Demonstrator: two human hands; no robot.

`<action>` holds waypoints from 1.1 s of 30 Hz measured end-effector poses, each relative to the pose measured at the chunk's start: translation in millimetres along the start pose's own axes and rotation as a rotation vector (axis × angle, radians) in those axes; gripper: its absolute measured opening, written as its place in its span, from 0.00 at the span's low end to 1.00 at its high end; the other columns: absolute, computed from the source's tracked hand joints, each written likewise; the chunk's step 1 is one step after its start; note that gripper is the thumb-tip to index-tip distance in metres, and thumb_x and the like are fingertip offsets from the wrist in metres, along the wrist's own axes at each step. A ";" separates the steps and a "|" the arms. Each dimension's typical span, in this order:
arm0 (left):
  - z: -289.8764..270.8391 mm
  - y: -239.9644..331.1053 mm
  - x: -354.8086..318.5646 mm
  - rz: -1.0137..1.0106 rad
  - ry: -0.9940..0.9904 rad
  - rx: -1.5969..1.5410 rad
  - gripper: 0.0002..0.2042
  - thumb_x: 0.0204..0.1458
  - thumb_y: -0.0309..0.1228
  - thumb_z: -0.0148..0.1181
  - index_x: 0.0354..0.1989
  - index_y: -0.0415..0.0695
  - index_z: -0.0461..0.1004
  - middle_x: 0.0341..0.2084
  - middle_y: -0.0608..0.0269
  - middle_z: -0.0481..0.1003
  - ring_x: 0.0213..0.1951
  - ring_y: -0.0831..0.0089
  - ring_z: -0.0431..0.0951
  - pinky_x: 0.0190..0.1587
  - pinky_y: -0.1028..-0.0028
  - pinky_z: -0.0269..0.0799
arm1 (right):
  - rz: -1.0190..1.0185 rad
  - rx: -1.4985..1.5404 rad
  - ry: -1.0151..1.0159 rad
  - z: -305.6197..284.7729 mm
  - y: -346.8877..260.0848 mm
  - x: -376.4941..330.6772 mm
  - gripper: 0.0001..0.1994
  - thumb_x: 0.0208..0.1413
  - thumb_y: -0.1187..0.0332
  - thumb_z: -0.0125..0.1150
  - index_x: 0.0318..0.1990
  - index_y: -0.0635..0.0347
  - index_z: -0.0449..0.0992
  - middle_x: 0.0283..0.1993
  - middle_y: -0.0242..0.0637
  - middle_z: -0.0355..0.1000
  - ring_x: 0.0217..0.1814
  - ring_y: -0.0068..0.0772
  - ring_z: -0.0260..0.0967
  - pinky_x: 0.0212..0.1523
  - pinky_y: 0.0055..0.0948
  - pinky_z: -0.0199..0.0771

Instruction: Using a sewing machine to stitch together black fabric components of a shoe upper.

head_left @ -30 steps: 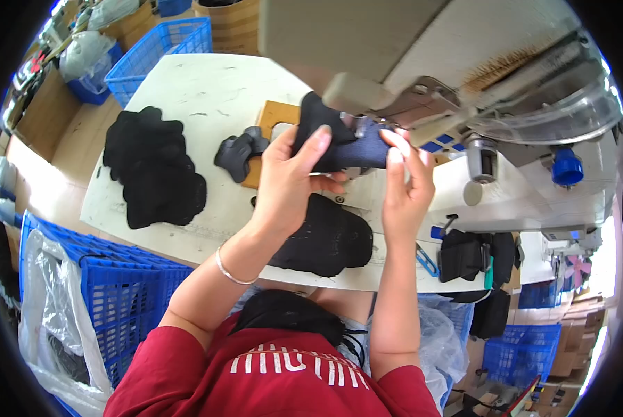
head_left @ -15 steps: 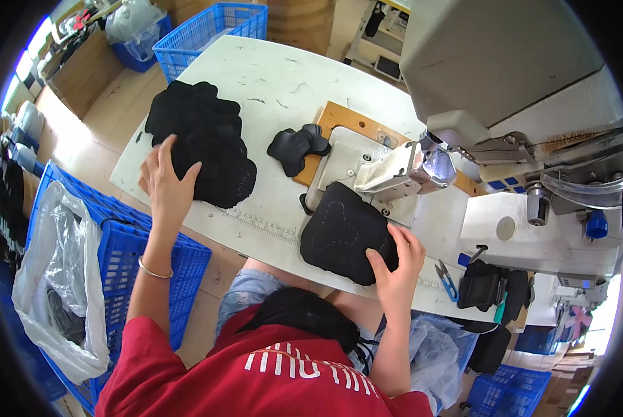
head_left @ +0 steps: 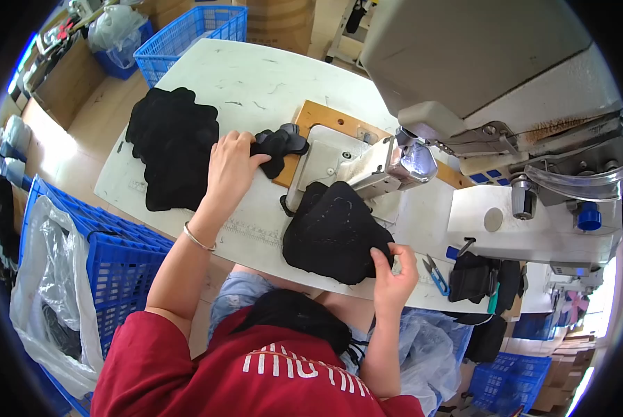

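Observation:
My left hand point(head_left: 233, 165) is over the white table with its thumb apart from its fingers, at the left edge of a few small dark shaped pieces point(head_left: 276, 151). To its left lies a pile of black scalloped fabric pieces point(head_left: 172, 149). My right hand point(head_left: 395, 274) pinches the right edge of a black fabric piece point(head_left: 335, 233) between thumb and fingers. Faint pale stitch marks show on that piece, and another black edge shows beside it at the top. Both lie just in front of the sewing machine's metal arm point(head_left: 381, 167).
The sewing machine head point(head_left: 478, 62) overhangs the table's right side. Blue-handled snips point(head_left: 436, 276) and black pouches point(head_left: 472, 278) lie at the right edge. A blue crate point(head_left: 124, 278) with a plastic bag stands at left, and another blue basket point(head_left: 190, 40) behind the table.
My left hand has moved right, from the black pile to the small dark pieces. Two overlapping edges now show at my right hand, and the pile's lower right lobe is gone. The view has shifted slightly.

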State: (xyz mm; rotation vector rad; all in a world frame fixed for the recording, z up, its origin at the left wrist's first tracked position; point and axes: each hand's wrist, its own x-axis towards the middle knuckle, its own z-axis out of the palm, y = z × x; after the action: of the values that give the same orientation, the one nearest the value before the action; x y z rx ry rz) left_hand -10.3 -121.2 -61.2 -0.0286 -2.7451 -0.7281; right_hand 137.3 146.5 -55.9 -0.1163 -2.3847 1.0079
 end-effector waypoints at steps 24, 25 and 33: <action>-11.6 73.9 -74.7 -0.309 -0.489 -1.510 0.05 0.50 0.25 0.64 0.30 0.36 0.78 0.38 0.64 0.74 0.38 0.80 0.73 0.42 0.80 0.68 | 0.318 0.257 -0.060 -6.3 -5.8 20.3 0.08 0.55 0.71 0.63 0.34 0.69 0.75 0.21 0.26 0.67 0.23 0.13 0.59 0.26 0.15 0.62; -13.7 78.4 -76.6 -0.226 -0.424 -1.447 0.05 0.49 0.24 0.64 0.31 0.35 0.78 0.43 0.62 0.71 0.41 0.78 0.72 0.45 0.79 0.67 | 0.327 0.375 -0.037 -6.2 -12.6 20.6 0.08 0.55 0.71 0.62 0.34 0.69 0.75 0.21 0.27 0.67 0.22 0.13 0.59 0.24 0.16 0.64; -19.9 92.7 -77.8 -0.297 -0.476 -1.492 0.03 0.51 0.21 0.61 0.32 0.35 0.77 0.35 0.63 0.76 0.36 0.82 0.74 0.40 0.82 0.70 | 0.390 0.636 -0.092 -21.7 -36.5 32.0 0.07 0.56 0.70 0.61 0.35 0.66 0.76 0.24 0.30 0.71 0.22 0.17 0.67 0.20 0.18 0.68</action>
State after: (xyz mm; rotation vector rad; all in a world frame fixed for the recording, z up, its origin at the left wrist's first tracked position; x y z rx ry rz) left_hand 78.4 -45.7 -22.9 -0.1180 -1.8363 -2.8846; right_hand 125.9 143.2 -4.1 -0.3093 -2.0387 1.9389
